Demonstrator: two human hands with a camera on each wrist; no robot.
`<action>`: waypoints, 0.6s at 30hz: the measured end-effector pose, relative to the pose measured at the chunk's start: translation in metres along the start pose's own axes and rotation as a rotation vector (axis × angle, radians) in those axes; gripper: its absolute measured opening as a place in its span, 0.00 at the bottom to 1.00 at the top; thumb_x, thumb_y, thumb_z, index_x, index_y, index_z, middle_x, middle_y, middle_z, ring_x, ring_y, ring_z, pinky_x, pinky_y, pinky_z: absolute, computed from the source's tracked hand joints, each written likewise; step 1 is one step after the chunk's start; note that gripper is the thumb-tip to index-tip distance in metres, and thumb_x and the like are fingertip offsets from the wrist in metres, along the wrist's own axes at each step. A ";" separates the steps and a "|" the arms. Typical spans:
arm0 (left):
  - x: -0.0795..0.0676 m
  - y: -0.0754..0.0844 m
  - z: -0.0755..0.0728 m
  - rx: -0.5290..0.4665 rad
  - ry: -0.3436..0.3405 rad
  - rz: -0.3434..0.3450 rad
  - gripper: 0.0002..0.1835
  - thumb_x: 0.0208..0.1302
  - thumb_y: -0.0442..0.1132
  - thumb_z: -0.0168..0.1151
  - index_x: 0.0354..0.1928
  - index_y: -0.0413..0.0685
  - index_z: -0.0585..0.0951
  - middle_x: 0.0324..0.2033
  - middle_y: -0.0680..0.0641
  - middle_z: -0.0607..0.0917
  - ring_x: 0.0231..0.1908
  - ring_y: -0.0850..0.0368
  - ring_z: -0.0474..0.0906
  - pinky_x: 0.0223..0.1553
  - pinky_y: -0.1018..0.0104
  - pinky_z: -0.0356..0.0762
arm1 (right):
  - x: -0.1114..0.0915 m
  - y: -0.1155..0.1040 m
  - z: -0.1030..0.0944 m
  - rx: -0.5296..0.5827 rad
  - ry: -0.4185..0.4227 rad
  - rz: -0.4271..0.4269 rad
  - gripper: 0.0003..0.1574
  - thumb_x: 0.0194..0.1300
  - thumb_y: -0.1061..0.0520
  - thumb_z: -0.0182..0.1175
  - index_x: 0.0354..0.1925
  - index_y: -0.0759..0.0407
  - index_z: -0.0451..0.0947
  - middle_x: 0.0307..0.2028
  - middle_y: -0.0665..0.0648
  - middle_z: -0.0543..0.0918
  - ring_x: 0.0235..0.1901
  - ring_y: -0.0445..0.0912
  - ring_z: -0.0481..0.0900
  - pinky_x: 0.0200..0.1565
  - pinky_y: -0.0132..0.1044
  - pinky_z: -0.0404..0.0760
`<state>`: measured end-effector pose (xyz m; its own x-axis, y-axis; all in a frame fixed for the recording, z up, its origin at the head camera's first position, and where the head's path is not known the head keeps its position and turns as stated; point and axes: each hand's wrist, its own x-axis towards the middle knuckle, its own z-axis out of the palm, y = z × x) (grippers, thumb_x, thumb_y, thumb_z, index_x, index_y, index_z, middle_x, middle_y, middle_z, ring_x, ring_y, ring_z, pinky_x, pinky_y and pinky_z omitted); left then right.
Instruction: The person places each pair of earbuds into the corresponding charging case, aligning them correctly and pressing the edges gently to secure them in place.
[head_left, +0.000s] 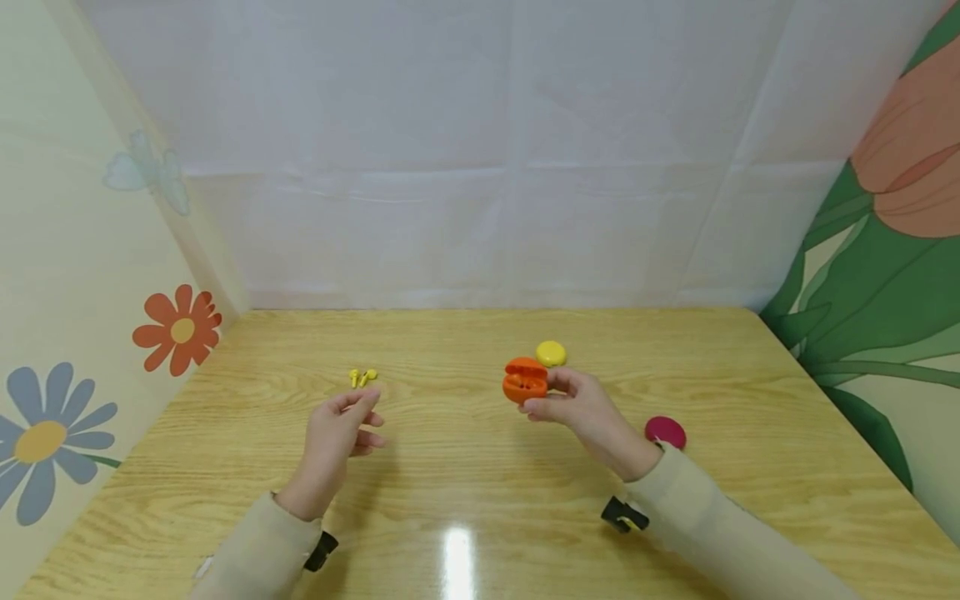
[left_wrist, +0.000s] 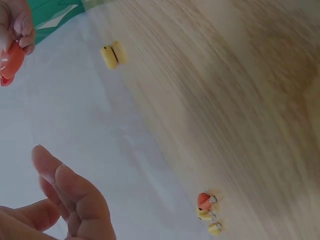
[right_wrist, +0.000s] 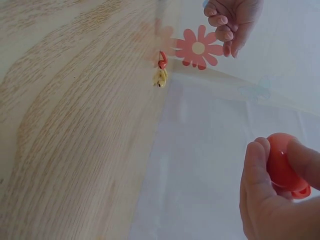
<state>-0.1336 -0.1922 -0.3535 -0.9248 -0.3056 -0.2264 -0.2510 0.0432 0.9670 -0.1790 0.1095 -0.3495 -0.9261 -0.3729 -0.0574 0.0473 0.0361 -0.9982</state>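
My right hand (head_left: 588, 408) holds an orange earbud case (head_left: 525, 392) between thumb and fingers, raised over the table. Its lid stands up, and the hollows inside face me. My left hand (head_left: 337, 437) hovers at the left with loosely bent fingers, and nothing shows between them in the left wrist view. Just beyond it on the table lie yellow earbuds (head_left: 363, 378). Next to these, an orange earbud (left_wrist: 204, 201) shows in the left wrist view; the left hand hides it in the head view.
A closed yellow case (head_left: 551, 353) lies behind the orange one. The magenta case (head_left: 666, 432) sits by my right wrist, partly covered by the sleeve. The wooden table (head_left: 465, 467) meets a white cloth backdrop (head_left: 450, 208), with flower-patterned panels on both sides.
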 end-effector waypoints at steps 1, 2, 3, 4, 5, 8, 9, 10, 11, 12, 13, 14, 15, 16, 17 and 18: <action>0.001 -0.001 -0.001 0.001 0.001 -0.004 0.21 0.71 0.44 0.58 0.55 0.32 0.74 0.19 0.54 0.80 0.13 0.62 0.78 0.19 0.72 0.76 | 0.000 0.000 0.000 0.001 -0.001 0.000 0.23 0.63 0.68 0.61 0.54 0.77 0.69 0.48 0.65 0.79 0.39 0.45 0.84 0.45 0.38 0.81; 0.002 -0.001 -0.003 0.005 0.003 -0.008 0.21 0.71 0.44 0.58 0.55 0.33 0.74 0.19 0.54 0.80 0.13 0.62 0.78 0.19 0.72 0.76 | 0.000 0.000 0.000 0.002 -0.001 0.001 0.23 0.63 0.68 0.61 0.54 0.77 0.69 0.48 0.65 0.79 0.40 0.45 0.84 0.45 0.38 0.81; 0.003 -0.002 -0.004 0.007 0.006 -0.010 0.21 0.71 0.44 0.58 0.55 0.33 0.75 0.19 0.54 0.80 0.13 0.62 0.78 0.19 0.72 0.76 | 0.000 0.000 0.000 0.003 -0.001 0.000 0.23 0.63 0.68 0.61 0.54 0.77 0.69 0.49 0.65 0.79 0.40 0.45 0.83 0.45 0.38 0.81; 0.004 -0.003 -0.006 0.009 0.010 -0.013 0.20 0.71 0.44 0.57 0.55 0.33 0.75 0.19 0.54 0.80 0.13 0.62 0.78 0.18 0.72 0.75 | 0.000 0.000 0.000 0.003 -0.002 -0.001 0.23 0.63 0.68 0.61 0.54 0.77 0.68 0.49 0.66 0.79 0.40 0.45 0.83 0.45 0.38 0.81; 0.005 -0.003 -0.007 0.016 0.010 -0.015 0.20 0.72 0.44 0.57 0.55 0.33 0.76 0.20 0.54 0.81 0.13 0.62 0.78 0.19 0.72 0.76 | 0.000 0.000 0.000 0.004 -0.002 -0.001 0.23 0.63 0.68 0.61 0.54 0.77 0.68 0.49 0.66 0.79 0.40 0.46 0.83 0.45 0.38 0.81; 0.008 -0.005 -0.011 0.029 0.003 -0.028 0.21 0.72 0.44 0.56 0.55 0.33 0.76 0.21 0.54 0.80 0.14 0.62 0.78 0.19 0.72 0.75 | 0.000 0.001 0.000 0.003 -0.003 -0.003 0.24 0.63 0.68 0.61 0.55 0.78 0.68 0.49 0.66 0.78 0.40 0.46 0.83 0.46 0.39 0.81; 0.008 -0.006 -0.012 0.031 -0.002 -0.035 0.21 0.72 0.45 0.56 0.56 0.33 0.76 0.21 0.54 0.80 0.14 0.62 0.78 0.19 0.72 0.75 | 0.000 0.001 0.000 0.003 -0.005 -0.004 0.24 0.63 0.68 0.61 0.55 0.78 0.68 0.49 0.66 0.78 0.40 0.46 0.83 0.46 0.39 0.81; 0.009 -0.007 -0.013 0.034 -0.007 -0.045 0.22 0.72 0.46 0.56 0.56 0.33 0.76 0.22 0.54 0.80 0.14 0.62 0.78 0.19 0.73 0.75 | 0.000 0.001 0.000 0.003 -0.006 -0.004 0.24 0.63 0.68 0.61 0.55 0.78 0.68 0.49 0.66 0.78 0.40 0.46 0.83 0.46 0.40 0.81; 0.011 -0.008 -0.014 0.036 -0.016 -0.056 0.22 0.72 0.46 0.56 0.56 0.34 0.76 0.22 0.54 0.80 0.15 0.62 0.78 0.19 0.73 0.75 | 0.000 0.001 0.001 0.002 -0.008 -0.004 0.24 0.64 0.68 0.61 0.56 0.78 0.68 0.49 0.66 0.78 0.40 0.46 0.83 0.47 0.40 0.81; 0.012 -0.009 -0.014 0.037 -0.022 -0.066 0.23 0.72 0.47 0.56 0.57 0.34 0.75 0.22 0.54 0.80 0.15 0.63 0.78 0.19 0.73 0.75 | 0.000 0.001 0.001 0.002 -0.010 -0.006 0.24 0.64 0.68 0.61 0.56 0.78 0.68 0.49 0.66 0.79 0.41 0.46 0.83 0.47 0.40 0.81; 0.012 -0.009 -0.015 0.035 -0.029 -0.077 0.23 0.72 0.47 0.56 0.57 0.34 0.74 0.22 0.54 0.80 0.15 0.63 0.77 0.19 0.73 0.75 | 0.001 0.001 0.001 0.002 -0.014 -0.007 0.25 0.64 0.67 0.61 0.56 0.77 0.68 0.49 0.66 0.79 0.41 0.46 0.83 0.47 0.41 0.81; 0.014 -0.011 -0.016 0.034 -0.037 -0.085 0.23 0.72 0.47 0.56 0.58 0.34 0.74 0.22 0.54 0.80 0.15 0.63 0.77 0.19 0.73 0.75 | 0.001 0.001 0.001 0.001 -0.017 -0.006 0.25 0.64 0.67 0.61 0.56 0.77 0.68 0.49 0.65 0.79 0.41 0.46 0.83 0.47 0.40 0.81; 0.016 -0.012 -0.018 0.031 -0.046 -0.094 0.23 0.73 0.47 0.55 0.58 0.34 0.73 0.23 0.54 0.80 0.15 0.63 0.77 0.20 0.72 0.75 | 0.001 0.001 0.001 0.001 -0.019 -0.007 0.24 0.64 0.66 0.61 0.56 0.77 0.69 0.49 0.65 0.79 0.41 0.46 0.83 0.47 0.40 0.81; 0.017 -0.013 -0.019 0.030 -0.055 -0.100 0.23 0.73 0.46 0.55 0.59 0.33 0.72 0.23 0.54 0.80 0.15 0.63 0.77 0.20 0.72 0.75 | 0.001 0.002 0.000 0.001 -0.021 -0.008 0.24 0.64 0.66 0.62 0.55 0.77 0.69 0.49 0.65 0.79 0.41 0.46 0.83 0.47 0.40 0.81; 0.019 -0.014 -0.020 0.028 -0.064 -0.106 0.23 0.73 0.45 0.54 0.59 0.33 0.71 0.23 0.54 0.80 0.15 0.64 0.77 0.21 0.72 0.75 | 0.001 0.002 0.000 0.002 -0.024 -0.009 0.24 0.64 0.66 0.62 0.55 0.77 0.69 0.48 0.64 0.79 0.41 0.46 0.83 0.47 0.39 0.81; 0.020 -0.015 -0.021 0.024 -0.073 -0.112 0.23 0.74 0.45 0.54 0.60 0.33 0.71 0.23 0.53 0.80 0.16 0.64 0.77 0.21 0.72 0.76 | 0.001 0.002 0.000 0.003 -0.026 -0.011 0.24 0.64 0.66 0.62 0.55 0.76 0.69 0.48 0.64 0.80 0.41 0.46 0.83 0.47 0.39 0.81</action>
<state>-0.1426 -0.2194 -0.3700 -0.9088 -0.2394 -0.3417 -0.3601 0.0360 0.9322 -0.1798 0.1088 -0.3512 -0.9163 -0.3976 -0.0470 0.0386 0.0291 -0.9988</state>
